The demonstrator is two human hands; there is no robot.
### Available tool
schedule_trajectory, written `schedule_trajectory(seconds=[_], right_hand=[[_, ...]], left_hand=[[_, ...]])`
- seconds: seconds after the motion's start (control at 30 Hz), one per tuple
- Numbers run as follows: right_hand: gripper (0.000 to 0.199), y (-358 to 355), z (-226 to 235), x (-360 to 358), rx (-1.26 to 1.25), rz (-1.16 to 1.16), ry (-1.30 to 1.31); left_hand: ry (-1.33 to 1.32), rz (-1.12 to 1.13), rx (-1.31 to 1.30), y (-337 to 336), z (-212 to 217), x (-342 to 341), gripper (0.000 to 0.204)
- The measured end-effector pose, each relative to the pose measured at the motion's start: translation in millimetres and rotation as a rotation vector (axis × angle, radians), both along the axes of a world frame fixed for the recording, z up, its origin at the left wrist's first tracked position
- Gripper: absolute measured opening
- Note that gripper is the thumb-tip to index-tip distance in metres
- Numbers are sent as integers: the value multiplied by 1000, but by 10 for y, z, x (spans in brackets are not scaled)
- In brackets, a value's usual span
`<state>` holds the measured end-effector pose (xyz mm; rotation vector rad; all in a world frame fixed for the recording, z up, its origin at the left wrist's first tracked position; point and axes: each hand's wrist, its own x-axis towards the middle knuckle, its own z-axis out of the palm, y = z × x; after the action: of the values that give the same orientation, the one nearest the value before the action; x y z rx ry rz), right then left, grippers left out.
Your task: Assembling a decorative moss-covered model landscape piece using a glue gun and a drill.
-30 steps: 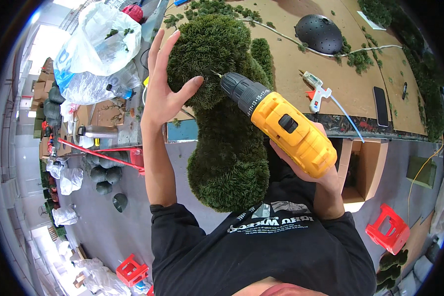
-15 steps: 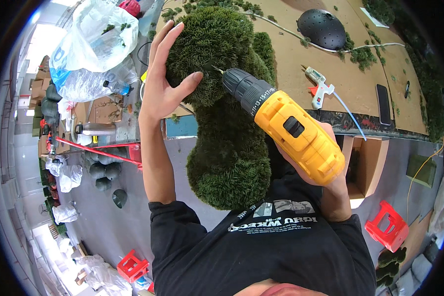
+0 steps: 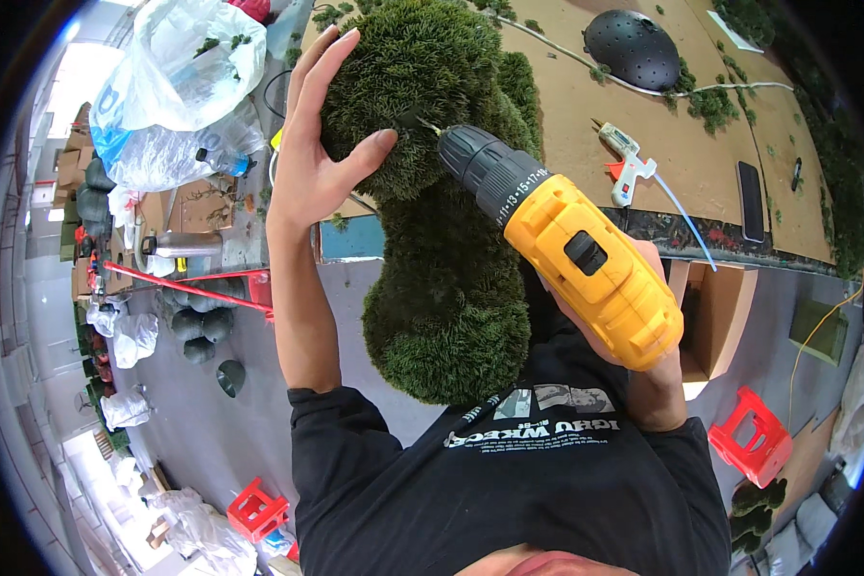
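Note:
My right hand [image 3: 657,380] is wrapped around a yellow and black cordless drill [image 3: 595,278]. The drill points up and left. Its thin bit [image 3: 431,126] reaches the side of a bushy green artificial topiary [image 3: 418,72], close to a dark spot in the foliage; whether the tip is inside cannot be seen. The topiary has rounded, leafy lobes, with the lower one [image 3: 451,346] hanging in front of my shirt. My left hand [image 3: 322,168] rests along the topiary's left side, fingers stretched upward and thumb spread across the foliage near the bit.
On the cardboard-covered table [image 3: 586,115] lie a glue gun [image 3: 628,168], a phone [image 3: 751,202], a dark perforated dome [image 3: 632,48] and green sprigs. Plastic bags [image 3: 187,77] and a metal bottle [image 3: 187,245] are left. Red stools [image 3: 751,440] and an open carton [image 3: 725,317] stand below the table.
The drill has shifted slightly right and downward, in my right hand's grip. My left hand keeps its place on the topiary, and the whole view has moved a little.

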<state>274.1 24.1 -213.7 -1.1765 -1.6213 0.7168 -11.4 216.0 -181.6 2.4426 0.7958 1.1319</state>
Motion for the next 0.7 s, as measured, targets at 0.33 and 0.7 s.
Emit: schedule_trajectory(seconds=[0.33, 0.7], right_hand=[[43, 26, 71, 31, -78, 6, 63], [34, 254, 536, 245, -239, 160, -182]], left_hand=[[-15, -1, 14, 36, -39, 6, 83], [-72, 5, -10, -33, 20, 94, 71]])
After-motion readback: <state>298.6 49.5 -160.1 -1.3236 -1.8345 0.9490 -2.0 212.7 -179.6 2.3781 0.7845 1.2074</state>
